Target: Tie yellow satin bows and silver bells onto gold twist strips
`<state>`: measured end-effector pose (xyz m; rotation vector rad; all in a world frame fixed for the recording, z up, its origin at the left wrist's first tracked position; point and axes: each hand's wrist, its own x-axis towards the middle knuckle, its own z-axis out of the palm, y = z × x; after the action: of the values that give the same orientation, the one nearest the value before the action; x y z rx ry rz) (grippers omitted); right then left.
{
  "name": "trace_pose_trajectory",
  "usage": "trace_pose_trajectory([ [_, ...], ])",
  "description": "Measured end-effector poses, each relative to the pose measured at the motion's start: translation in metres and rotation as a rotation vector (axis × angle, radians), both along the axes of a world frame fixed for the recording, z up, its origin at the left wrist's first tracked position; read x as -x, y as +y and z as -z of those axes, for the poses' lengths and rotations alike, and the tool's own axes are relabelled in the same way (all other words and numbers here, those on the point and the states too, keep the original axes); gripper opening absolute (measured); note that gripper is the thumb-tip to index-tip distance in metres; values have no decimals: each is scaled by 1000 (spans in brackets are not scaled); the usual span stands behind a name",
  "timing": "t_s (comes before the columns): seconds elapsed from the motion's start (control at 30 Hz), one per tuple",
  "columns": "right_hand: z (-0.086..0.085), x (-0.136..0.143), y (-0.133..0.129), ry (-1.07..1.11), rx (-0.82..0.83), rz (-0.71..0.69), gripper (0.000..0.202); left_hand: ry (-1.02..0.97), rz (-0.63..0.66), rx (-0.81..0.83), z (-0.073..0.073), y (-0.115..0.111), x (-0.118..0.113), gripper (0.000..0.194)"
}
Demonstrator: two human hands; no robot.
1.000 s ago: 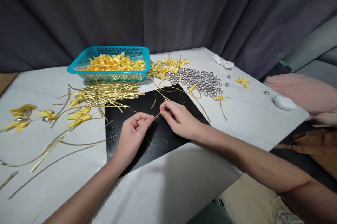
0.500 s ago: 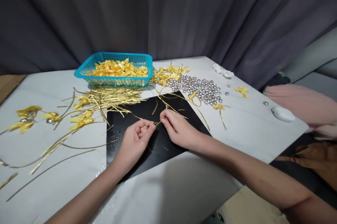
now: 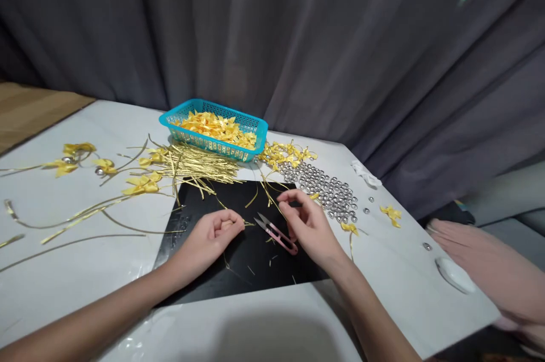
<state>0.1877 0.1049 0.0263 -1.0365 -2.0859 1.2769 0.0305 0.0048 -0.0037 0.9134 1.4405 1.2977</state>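
My left hand (image 3: pixel 218 232) is closed over the left part of a black mat (image 3: pixel 204 280). Its thumb and forefinger pinch a thin gold cord (image 3: pixel 250 224), whose short end sticks out to the right; the rest is hidden in the fist. Beside it on the right lies a pair of thread snips (image 3: pixel 279 235) with pink handles, blades pointing up and left. My right hand (image 3: pixel 307 224) hovers at the snips, thumb and forefinger apart and the other fingers curled. Those curled fingers are close to the handle; whether they touch it is unclear. Small gold offcuts (image 3: pixel 273 260) lie on the mat.
A turquoise basket (image 3: pixel 213 143) holds yellow ribbon flowers (image 3: pixel 219 126). Before it lies a heap of gold cords (image 3: pixel 200 162). Silver round pieces (image 3: pixel 326 189) are spread at right, near a white mouse-like object (image 3: pixel 455 275). Finished-looking ribbon flowers (image 3: pixel 145 183) and long cords lie left.
My hands have moved apart, the right one drawing away from the left. The thread snips have come into sight between them. The camera view has shifted.
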Motion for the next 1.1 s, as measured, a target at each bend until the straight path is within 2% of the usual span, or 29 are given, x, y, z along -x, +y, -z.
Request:
trace_pose_trajectory([
  [0.1,5,6,-6,21,88,-149,30,-5,10,-14,1,0,1,30],
  [0.2,13,11,-10,-19,30,-254,21,-5,11,-18,3,0,2,30],
  [0.3,15,11,-6,-8,-32,-247,19,-8,1,-26,5,0,3,30],
  [0.47,13,10,-6,13,93,-185,23,-25,18,-22,7,-1,3,29],
  [0.63,16,12,-11,-5,-114,-338,13,-29,42,-32,7,1,4,30],
  [0.93,9,2,6,-108,-316,-335,14,33,56,0,3,1,5,31],
  [1.0,8,1,7,-98,-367,-336,14,106,46,-20,5,-1,4,26],
  [1.1,6,0,3,-123,-425,-383,13,331,-59,-181,8,-6,2,16],
])
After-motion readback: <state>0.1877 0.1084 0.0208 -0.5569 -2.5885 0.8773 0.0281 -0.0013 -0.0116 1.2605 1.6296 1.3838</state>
